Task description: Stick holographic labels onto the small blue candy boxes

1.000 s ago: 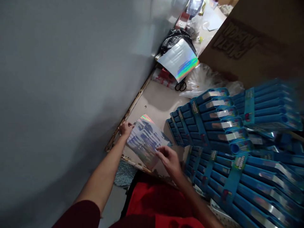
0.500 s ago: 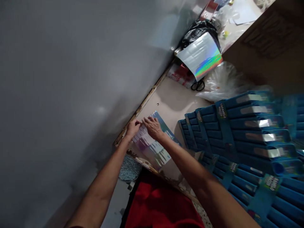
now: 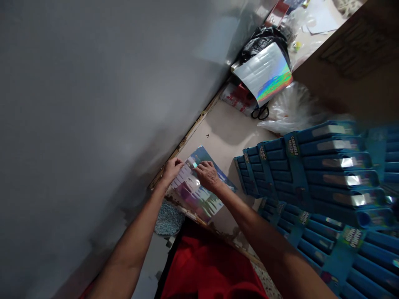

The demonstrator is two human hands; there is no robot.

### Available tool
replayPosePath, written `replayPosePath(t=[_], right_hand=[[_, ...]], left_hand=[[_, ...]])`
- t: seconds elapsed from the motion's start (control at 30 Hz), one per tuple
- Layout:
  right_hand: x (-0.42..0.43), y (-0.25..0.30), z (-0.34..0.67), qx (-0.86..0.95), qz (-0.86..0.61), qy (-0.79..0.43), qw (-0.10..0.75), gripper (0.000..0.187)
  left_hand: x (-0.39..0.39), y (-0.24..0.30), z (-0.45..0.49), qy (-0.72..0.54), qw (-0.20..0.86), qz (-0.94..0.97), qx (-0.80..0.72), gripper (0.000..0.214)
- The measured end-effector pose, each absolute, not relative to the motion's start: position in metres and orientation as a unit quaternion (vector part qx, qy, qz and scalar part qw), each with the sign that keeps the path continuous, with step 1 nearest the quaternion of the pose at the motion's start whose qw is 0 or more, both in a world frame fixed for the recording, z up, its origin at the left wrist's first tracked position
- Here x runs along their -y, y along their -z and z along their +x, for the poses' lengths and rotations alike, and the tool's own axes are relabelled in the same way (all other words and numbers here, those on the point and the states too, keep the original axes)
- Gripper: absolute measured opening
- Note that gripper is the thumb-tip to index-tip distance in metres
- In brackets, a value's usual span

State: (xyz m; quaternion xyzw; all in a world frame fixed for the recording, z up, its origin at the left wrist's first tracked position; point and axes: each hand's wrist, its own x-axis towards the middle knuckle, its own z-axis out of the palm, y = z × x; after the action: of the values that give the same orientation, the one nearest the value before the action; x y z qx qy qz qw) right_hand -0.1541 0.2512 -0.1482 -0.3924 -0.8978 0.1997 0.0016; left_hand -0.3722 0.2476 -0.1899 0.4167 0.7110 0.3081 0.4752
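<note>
A shiny iridescent sticker sheet (image 3: 199, 199), marked in rows of narrow strips, lies at the near corner of the table against the wall. My left hand (image 3: 172, 169) is at its upper left edge, fingers closed on that edge. Over the sheet's upper middle is my right hand (image 3: 208, 174), its fingers pinched on a small bright piece, apparently a sticker (image 3: 195, 165). The palm and curled fingers hide part of the sheet under the right hand.
Stacked blue boxes (image 3: 311, 166) fill the right side. Further back are a silver holographic sheet (image 3: 264, 70), black scissors handles (image 3: 260, 112), a clear plastic bag (image 3: 289, 108) and a black bag (image 3: 262, 41). A tub of pale blue bits (image 3: 169, 220) sits below the table edge.
My right hand has moved right and slightly down, away from my left hand, and a small bright piece now shows at its fingertips. The left hand has barely moved.
</note>
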Motion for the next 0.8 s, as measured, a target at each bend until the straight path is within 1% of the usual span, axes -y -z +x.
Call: replayPosePath(t=[0.17, 0.23, 0.33, 0.53, 0.63, 0.73, 0.8], right_hand=[[-0.246, 0.127, -0.151, 0.863, -0.473, -0.179, 0.019, 0.027], [-0.248, 0.123, -0.151, 0.854, -0.487, -0.180, 0.025, 0.032], [-0.258, 0.123, -0.155, 0.866, -0.469, -0.171, 0.020, 0.046], [-0.273, 0.136, -0.161, 0.908, -0.395, -0.140, -0.015, 0.047], [-0.267, 0.140, -0.154, 0.906, -0.397, -0.144, -0.007, 0.041], [-0.260, 0.139, -0.149, 0.879, -0.446, -0.170, 0.006, 0.028], [-0.259, 0.137, -0.149, 0.857, -0.480, -0.188, 0.009, 0.024]], left_hand=[[-0.251, 0.187, -0.363, -0.313, 0.463, 0.425, -0.712, 0.014], [-0.251, 0.183, -0.359, -0.310, 0.466, 0.432, -0.707, 0.013], [-0.250, 0.178, -0.355, -0.302, 0.468, 0.444, -0.702, 0.013], [-0.250, 0.172, -0.356, -0.296, 0.470, 0.449, -0.700, 0.018], [-0.251, 0.173, -0.357, -0.295, 0.477, 0.430, -0.708, 0.018], [-0.253, 0.173, -0.357, -0.299, 0.485, 0.426, -0.703, 0.016], [-0.255, 0.170, -0.356, -0.302, 0.489, 0.427, -0.698, 0.015]])
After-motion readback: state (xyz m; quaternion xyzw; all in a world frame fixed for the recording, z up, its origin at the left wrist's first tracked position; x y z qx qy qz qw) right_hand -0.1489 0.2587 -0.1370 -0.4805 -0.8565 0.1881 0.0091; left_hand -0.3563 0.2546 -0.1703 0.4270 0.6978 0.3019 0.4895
